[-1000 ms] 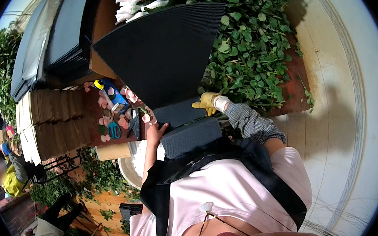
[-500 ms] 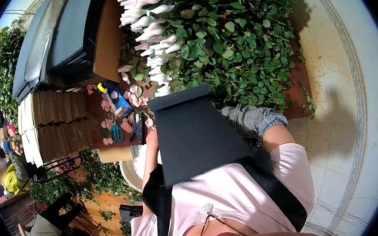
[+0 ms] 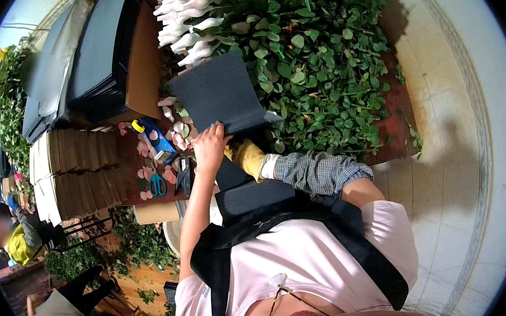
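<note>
A black corrugated sheet (image 3: 217,95) is bent at its folds, its far panel lying over stems and its near panel resting by my apron. My bare left hand (image 3: 210,146) grips the edge of the far panel, fingertips on its upper face. Close beside it is my right hand (image 3: 247,157) in a yellow glove, below a checked sleeve cover. Its fingers run under the sheet and are hidden. Beyond the sheet, a row of flower heads in white mesh sleeves (image 3: 190,19) adjoins a thick bed of leafy green stems (image 3: 312,74).
Teal-handled scissors (image 3: 157,184), a black tool (image 3: 183,175), a blue object (image 3: 160,141) and pink petals (image 3: 144,148) lie left of my left hand. Brown cardboard stacks (image 3: 79,167) and a box of dark sheets (image 3: 105,50) stand farther left. Another person (image 3: 22,241) is at far left.
The black sheet has gone from one long panel before my chest to a bent shape, its far part pushed away. Both hands, previously mostly hidden behind it, now show.
</note>
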`<move>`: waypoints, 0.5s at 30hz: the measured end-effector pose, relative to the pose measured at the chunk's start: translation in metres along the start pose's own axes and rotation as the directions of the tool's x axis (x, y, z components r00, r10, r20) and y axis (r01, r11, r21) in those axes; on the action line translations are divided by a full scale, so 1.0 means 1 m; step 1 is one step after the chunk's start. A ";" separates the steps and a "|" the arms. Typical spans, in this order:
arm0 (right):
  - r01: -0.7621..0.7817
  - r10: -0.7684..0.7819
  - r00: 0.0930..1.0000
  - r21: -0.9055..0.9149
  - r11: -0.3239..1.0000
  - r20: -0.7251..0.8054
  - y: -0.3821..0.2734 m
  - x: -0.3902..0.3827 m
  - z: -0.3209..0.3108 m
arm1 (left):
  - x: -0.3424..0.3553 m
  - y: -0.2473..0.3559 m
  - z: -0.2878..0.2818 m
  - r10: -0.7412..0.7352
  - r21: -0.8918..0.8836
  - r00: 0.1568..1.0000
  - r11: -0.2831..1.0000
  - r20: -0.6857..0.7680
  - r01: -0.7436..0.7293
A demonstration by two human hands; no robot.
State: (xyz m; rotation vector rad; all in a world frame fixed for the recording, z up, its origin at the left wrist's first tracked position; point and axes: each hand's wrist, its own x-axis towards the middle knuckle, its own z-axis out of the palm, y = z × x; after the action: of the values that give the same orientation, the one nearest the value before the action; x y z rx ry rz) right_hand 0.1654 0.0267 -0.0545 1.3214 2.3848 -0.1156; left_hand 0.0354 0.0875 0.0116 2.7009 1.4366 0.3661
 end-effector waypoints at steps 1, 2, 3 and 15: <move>0.008 -0.012 0.990 -0.029 1.000 -0.140 0.003 -0.002 0.010 | 0.000 -0.005 0.007 -0.009 0.039 0.998 0.999 0.057 0.007; 0.012 -0.016 0.987 -0.026 1.000 -0.163 -0.002 -0.002 0.016 | -0.001 -0.006 0.004 -0.019 0.076 0.992 0.997 0.121 0.010; 0.012 -0.018 0.982 -0.031 0.999 -0.189 -0.002 -0.001 0.022 | 0.001 -0.005 0.003 -0.023 0.061 0.992 0.998 0.123 0.015; 0.072 -0.087 0.989 -0.128 0.989 -0.122 0.012 -0.004 0.041 | -0.059 -0.135 -0.181 -0.189 -0.231 0.869 0.969 -0.458 0.089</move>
State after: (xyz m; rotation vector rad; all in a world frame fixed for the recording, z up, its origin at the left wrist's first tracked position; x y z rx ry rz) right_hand 0.1899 0.0198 -0.0888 1.2100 2.5068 0.0951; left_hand -0.1485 0.1041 0.1544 2.4205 1.5797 1.1682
